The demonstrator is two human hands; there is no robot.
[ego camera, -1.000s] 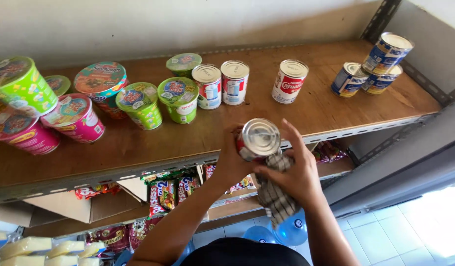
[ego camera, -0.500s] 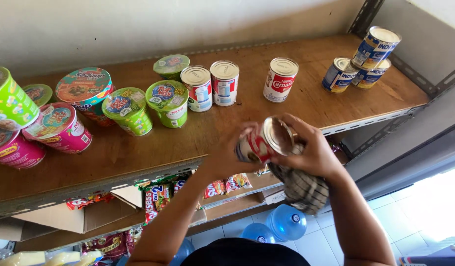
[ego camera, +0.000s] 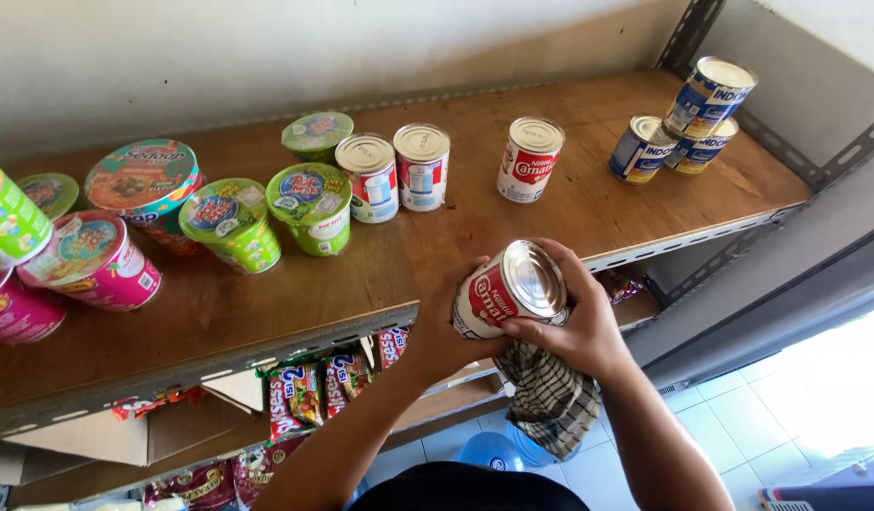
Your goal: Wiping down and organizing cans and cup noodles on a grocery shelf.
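This looks like a small grocery shop. A wooden shelf [ego camera: 512, 255] on a metal rack carries cup noodles [ego camera: 314, 203] and tins [ego camera: 421, 166] in rows, and snack packets [ego camera: 300, 397] fill the lower shelf.

From my remote seat: a metal-framed shelf unit [ego camera: 740, 227] with slotted uprights and a bare brown wooden board, set against a plain whitish wall [ego camera: 219, 57], slightly scuffed. Below it I see a lower shelf [ego camera: 437, 402] of the same kind. The floor [ego camera: 787, 416] is pale square tile. Strong daylight falls across the tiles at lower right; the shelf board is evenly lit.
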